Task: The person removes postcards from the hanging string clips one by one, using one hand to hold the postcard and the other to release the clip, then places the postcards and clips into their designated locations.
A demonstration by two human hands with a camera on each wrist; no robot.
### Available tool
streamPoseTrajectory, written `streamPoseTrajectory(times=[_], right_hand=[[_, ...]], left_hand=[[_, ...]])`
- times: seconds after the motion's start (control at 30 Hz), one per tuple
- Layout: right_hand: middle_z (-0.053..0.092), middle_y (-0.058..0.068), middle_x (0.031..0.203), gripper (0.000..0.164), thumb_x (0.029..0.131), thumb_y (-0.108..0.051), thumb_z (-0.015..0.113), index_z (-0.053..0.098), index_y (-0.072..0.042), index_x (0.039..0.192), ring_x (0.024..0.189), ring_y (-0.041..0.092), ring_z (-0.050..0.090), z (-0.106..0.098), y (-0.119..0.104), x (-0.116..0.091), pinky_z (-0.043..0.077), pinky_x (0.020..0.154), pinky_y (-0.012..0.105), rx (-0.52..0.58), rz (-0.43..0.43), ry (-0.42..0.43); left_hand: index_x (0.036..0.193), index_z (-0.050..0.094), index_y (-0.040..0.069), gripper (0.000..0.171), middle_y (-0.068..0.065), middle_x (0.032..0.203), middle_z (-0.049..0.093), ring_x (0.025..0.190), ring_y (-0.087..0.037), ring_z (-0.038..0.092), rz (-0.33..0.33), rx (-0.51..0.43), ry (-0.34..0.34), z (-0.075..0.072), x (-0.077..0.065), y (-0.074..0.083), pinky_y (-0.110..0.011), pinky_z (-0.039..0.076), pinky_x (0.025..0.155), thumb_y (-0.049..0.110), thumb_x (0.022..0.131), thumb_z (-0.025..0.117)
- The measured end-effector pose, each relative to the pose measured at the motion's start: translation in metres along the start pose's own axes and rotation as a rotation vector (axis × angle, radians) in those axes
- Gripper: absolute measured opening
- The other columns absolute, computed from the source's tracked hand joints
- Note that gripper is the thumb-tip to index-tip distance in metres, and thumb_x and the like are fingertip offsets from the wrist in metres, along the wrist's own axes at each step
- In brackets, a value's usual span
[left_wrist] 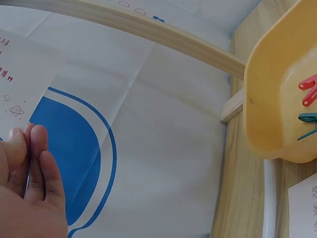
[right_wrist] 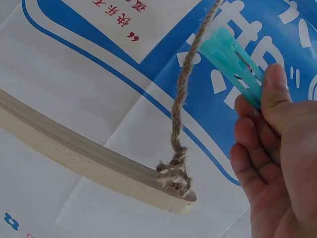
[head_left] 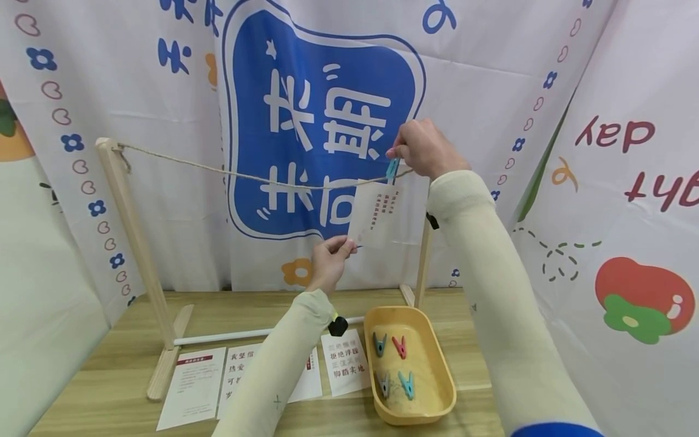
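My left hand (head_left: 329,262) pinches the lower left corner of a white card (head_left: 371,212) with red print between thumb and fingers. The card hangs upright just below a twine line (head_left: 240,175). Above the card's upper right part, my right hand (head_left: 428,149) pinches a turquoise clothespin (head_left: 392,167) by its handle ends. In the right wrist view the clothespin's nose (right_wrist: 210,44) is right at the twine, close to the knot (right_wrist: 176,173) on the wooden post. The left wrist view has the card's corner between the fingertips (left_wrist: 38,136).
A yellow tray (head_left: 412,416) with several clothespins stands on the wooden table (head_left: 475,364). To its left lie several printed cards (head_left: 191,388). Two wooden posts (head_left: 133,237) hold the twine, with a white rod (head_left: 224,336) between their feet. A printed cloth (head_left: 169,121) hangs behind.
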State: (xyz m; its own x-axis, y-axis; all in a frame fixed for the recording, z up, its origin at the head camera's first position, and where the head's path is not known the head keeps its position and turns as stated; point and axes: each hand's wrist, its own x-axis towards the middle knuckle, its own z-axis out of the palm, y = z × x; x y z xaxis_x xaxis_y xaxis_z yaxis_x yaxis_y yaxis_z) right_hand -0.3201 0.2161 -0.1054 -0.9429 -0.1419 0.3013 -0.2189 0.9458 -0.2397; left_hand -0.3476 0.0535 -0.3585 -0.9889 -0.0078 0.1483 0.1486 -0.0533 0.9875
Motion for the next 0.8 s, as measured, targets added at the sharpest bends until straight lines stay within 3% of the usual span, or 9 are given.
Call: streamPoseTrajectory(times=[0.4, 0.8], right_hand=[[0.07, 0.006, 0.114, 0.014, 0.095, -0.018, 0.061, 0.071, -0.01, 0.101, 0.088, 0.024, 0.063, -0.005, -0.005, -0.007, 0.048, 0.059, 0.029, 0.013, -0.007, 0.001], [0.07, 0.005, 0.111, 0.019, 0.093, -0.025, 0.065, 0.073, -0.013, 0.106, 0.089, 0.024, 0.063, -0.008, -0.006, -0.011, 0.05, 0.065, 0.03, 0.019, -0.015, -0.017]], left_hand=[[0.107, 0.071, 0.017, 0.017, -0.003, 0.1, 0.073, 0.095, -0.015, 0.068, -0.012, 0.008, -0.023, -0.008, -0.005, -0.004, -0.03, 0.056, 0.094, 0.025, 0.095, 0.062], [0.109, 0.071, 0.011, 0.019, -0.008, 0.101, 0.072, 0.095, -0.016, 0.069, 0.021, -0.011, -0.041, -0.02, -0.012, -0.008, -0.031, 0.057, 0.094, 0.02, 0.095, 0.062]])
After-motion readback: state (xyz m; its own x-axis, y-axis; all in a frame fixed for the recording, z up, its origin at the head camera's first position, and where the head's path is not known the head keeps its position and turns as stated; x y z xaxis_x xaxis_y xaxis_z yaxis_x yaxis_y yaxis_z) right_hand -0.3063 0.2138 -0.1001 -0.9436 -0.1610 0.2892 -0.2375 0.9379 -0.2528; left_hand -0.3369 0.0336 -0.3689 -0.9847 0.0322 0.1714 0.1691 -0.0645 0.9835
